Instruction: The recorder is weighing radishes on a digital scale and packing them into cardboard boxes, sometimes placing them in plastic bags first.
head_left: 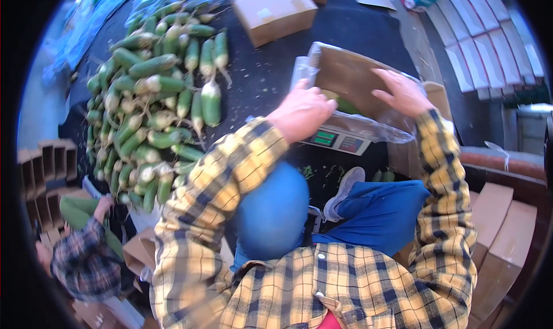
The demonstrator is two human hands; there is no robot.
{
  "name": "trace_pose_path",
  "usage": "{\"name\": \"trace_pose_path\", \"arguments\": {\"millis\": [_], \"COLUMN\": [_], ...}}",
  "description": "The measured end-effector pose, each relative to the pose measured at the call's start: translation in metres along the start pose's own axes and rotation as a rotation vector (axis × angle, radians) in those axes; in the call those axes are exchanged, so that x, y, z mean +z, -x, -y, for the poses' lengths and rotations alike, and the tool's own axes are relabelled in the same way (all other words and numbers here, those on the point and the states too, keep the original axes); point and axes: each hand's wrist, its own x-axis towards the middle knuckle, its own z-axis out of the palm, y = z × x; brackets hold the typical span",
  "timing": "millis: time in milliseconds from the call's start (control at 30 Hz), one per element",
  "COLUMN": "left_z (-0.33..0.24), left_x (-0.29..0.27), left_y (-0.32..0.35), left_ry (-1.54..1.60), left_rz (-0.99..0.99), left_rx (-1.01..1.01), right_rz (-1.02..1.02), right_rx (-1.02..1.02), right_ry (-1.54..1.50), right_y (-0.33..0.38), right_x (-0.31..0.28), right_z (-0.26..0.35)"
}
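An open cardboard box (345, 70) lined with clear plastic film (368, 127) stands in front of me, on a weighing scale (345, 143) whose green display shows below it. Part of a green radish (345, 105) is visible inside. My left hand (305, 109) reaches over the box's near left corner, thumb apart from the fingers and fingertips over the opening. My right hand (405, 94) is over the right side of the box, open with thumb and fingers spread. Neither hand visibly holds anything.
A large heap of green radishes (152, 87) lies to the left on dark cloth. Behind stands a closed cardboard box (273, 12). White cartons (484, 46) are stacked at far right, with long brown boxes (501, 237) beside me. Another person (86, 260) sits at lower left near empty boxes.
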Motion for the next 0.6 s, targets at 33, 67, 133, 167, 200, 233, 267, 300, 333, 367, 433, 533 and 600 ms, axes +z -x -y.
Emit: {"name": "trace_pose_path", "arguments": {"millis": [33, 67, 133, 167, 200, 233, 267, 300, 333, 367, 433, 533, 600], "left_z": [-0.002, 0.001, 0.007, 0.013, 0.019, 0.025, 0.029, 0.034, 0.041, 0.043, 0.042, 0.045, 0.046], "left_x": [-0.002, -0.003, -0.012, -0.012, -0.015, -0.02, -0.025, -0.016, 0.0, 0.016, 0.056, 0.126, 0.172], "left_y": [0.001, 0.001, 0.019, 0.023, 0.033, 0.053, 0.066, 0.074, 0.092, 0.111, 0.15, 0.208, 0.252], "left_ry": [0.066, 0.132, 0.424, 0.567, 0.564, 0.701, 0.851, 0.864, 0.861, 0.897, 0.941, 0.954, 0.947], "left_rz": [-0.012, -0.03, -0.243, -0.332, -0.34, -0.447, -0.567, -0.54, -0.506, -0.496, -0.422, -0.302, -0.37], "left_rx": [-0.003, -0.009, -0.041, -0.087, -0.103, -0.217, -0.302, -0.369, -0.416, -0.457, -0.58, -0.752, -0.888], "right_rz": [-0.045, -0.103, -0.178, -0.187, -0.205, -0.175, -0.23, -0.221, -0.233, -0.229, -0.22, -0.237, -0.302], "right_rx": [-0.046, -0.079, -0.136, -0.152, -0.201, -0.227, -0.376, -0.45, -0.544, -0.636, -0.746, -0.827, -0.816], "right_ry": [-0.02, -0.029, -0.204, -0.352, -0.389, -0.487, -0.443, -0.427, -0.417, -0.455, -0.46, -0.322, -0.281], "right_y": [0.009, 0.015, 0.027, 0.037, 0.045, 0.051, 0.058, 0.065, 0.071, 0.073, 0.077, 0.067, 0.064], "right_x": [-0.005, -0.015, -0.026, -0.029, -0.033, -0.032, -0.033, -0.035, -0.031, -0.031, -0.022, 0.01, 0.021], "right_z": [0.004, 0.018, 0.062, 0.084, 0.111, 0.143, 0.164, 0.185, 0.205, 0.226, 0.263, 0.3, 0.311]}}
